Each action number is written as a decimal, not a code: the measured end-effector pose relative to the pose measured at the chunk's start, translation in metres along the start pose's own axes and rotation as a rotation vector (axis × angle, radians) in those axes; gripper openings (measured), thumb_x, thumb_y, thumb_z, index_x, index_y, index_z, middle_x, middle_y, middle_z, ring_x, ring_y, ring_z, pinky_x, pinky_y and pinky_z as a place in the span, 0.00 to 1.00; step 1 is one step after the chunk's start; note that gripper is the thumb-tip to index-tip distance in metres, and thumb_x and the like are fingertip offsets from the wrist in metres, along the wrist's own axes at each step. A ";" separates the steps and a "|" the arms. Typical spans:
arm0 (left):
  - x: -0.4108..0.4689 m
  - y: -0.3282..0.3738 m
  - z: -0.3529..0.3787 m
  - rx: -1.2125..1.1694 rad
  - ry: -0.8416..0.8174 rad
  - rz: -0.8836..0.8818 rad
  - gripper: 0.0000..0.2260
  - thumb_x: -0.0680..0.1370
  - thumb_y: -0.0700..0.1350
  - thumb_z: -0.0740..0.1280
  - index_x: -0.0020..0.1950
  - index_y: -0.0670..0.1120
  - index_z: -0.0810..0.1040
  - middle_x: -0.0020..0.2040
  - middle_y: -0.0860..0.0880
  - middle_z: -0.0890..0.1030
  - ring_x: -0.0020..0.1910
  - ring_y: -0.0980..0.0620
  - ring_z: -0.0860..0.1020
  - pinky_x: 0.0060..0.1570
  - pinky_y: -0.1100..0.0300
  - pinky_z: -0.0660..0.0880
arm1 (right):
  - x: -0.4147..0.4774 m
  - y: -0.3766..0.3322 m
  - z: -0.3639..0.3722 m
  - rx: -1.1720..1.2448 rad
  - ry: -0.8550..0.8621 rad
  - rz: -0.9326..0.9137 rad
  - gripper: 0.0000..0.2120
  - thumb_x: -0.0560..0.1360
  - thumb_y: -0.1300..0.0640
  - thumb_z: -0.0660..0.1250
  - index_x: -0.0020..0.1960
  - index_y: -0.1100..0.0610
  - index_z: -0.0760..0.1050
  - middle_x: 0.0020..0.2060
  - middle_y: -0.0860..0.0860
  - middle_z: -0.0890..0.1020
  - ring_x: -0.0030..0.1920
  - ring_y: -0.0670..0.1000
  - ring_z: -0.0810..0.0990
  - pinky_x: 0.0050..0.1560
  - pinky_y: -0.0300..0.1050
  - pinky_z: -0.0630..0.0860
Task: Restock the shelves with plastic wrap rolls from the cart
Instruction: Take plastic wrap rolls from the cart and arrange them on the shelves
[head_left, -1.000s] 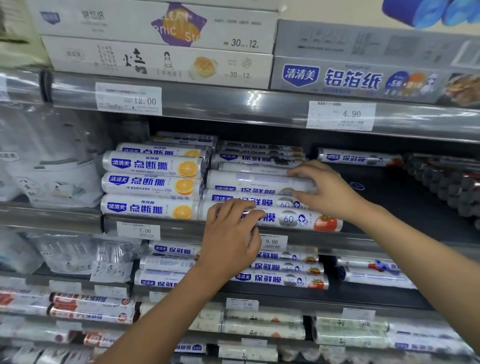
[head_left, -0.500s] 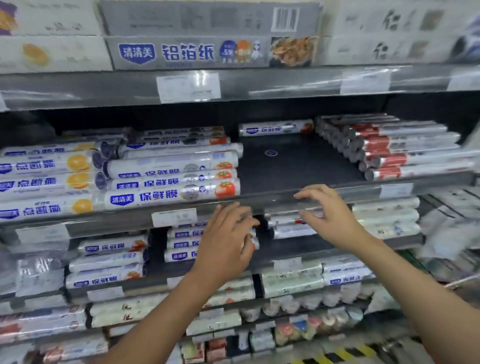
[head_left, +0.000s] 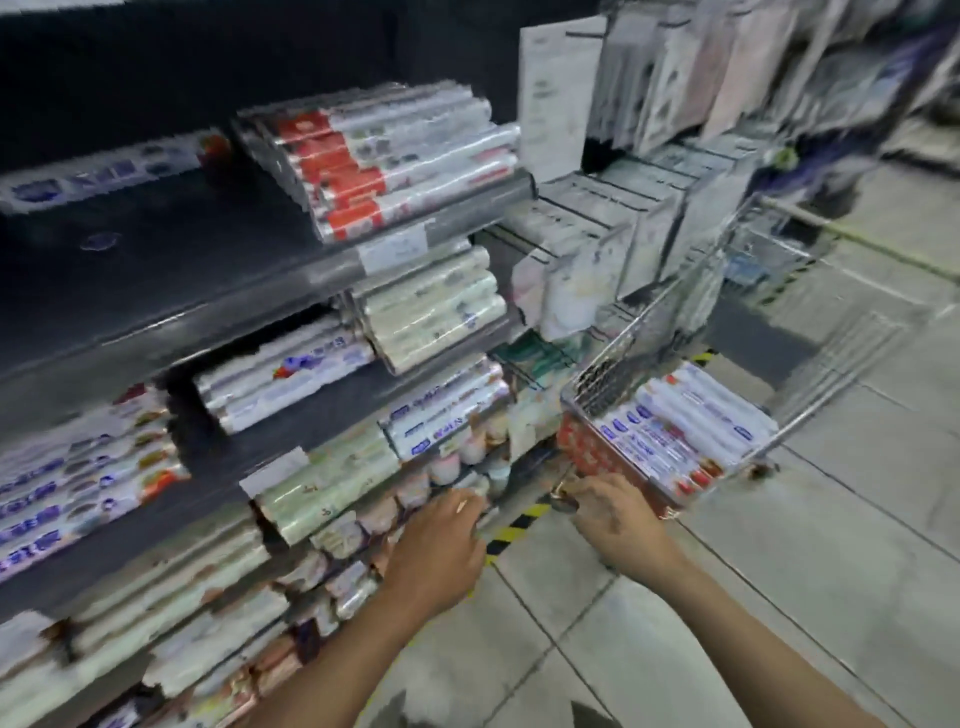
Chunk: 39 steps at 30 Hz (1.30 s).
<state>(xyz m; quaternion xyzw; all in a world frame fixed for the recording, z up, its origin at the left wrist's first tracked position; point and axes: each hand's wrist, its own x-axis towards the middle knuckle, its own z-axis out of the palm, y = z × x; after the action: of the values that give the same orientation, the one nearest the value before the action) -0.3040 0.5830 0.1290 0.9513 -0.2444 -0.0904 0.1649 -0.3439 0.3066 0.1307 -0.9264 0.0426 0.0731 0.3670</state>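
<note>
The wire cart (head_left: 670, 312) stands on the right, beside the shelf end, with several white and blue plastic wrap rolls (head_left: 680, 415) lying in its basket. My right hand (head_left: 618, 519) is just below the cart's near corner, fingers apart, holding nothing. My left hand (head_left: 436, 551) hovers open in front of the lower shelves, also holding nothing. On the upper dark shelf (head_left: 156, 280) a wide bare stretch lies between one blue-labelled roll (head_left: 104, 171) at the back and a stack of red-labelled rolls (head_left: 384, 161). The frame is blurred by motion.
Lower shelves hold stacks of wrap rolls (head_left: 291, 374) and pale green rolls (head_left: 431, 306). Hanging packets (head_left: 587, 249) fill the shelf end by the cart. Yellow-black floor tape (head_left: 514, 530) runs along the shelf base. Grey tiled floor (head_left: 779, 597) lies to the right.
The view has swung right and down from the shelf to the cart. Both hands left the shelved rolls and dropped low, the right one now near the cart's corner.
</note>
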 end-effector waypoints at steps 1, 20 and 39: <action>0.011 0.014 0.011 -0.006 -0.037 0.018 0.22 0.80 0.56 0.54 0.72 0.52 0.73 0.71 0.52 0.71 0.68 0.48 0.72 0.64 0.49 0.73 | -0.010 0.018 -0.004 0.015 0.017 0.041 0.20 0.71 0.40 0.63 0.60 0.43 0.78 0.58 0.45 0.76 0.62 0.50 0.75 0.64 0.53 0.73; 0.322 0.156 0.119 0.033 -0.358 0.393 0.19 0.79 0.50 0.62 0.70 0.50 0.74 0.71 0.49 0.73 0.70 0.46 0.72 0.67 0.49 0.72 | 0.065 0.212 -0.140 0.070 0.169 0.450 0.23 0.69 0.39 0.61 0.61 0.45 0.79 0.58 0.45 0.78 0.62 0.47 0.75 0.65 0.43 0.70; 0.402 0.150 0.228 0.082 -0.394 -0.006 0.20 0.76 0.54 0.55 0.61 0.54 0.81 0.59 0.51 0.83 0.62 0.46 0.79 0.70 0.49 0.65 | 0.290 0.423 -0.164 -0.121 -0.438 0.498 0.26 0.75 0.56 0.71 0.72 0.57 0.72 0.67 0.58 0.76 0.63 0.57 0.78 0.60 0.45 0.72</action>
<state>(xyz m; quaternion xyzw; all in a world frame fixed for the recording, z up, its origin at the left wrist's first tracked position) -0.0795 0.1983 -0.0657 0.9218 -0.2725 -0.2654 0.0748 -0.0971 -0.1209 -0.0847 -0.8699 0.1835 0.3601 0.2828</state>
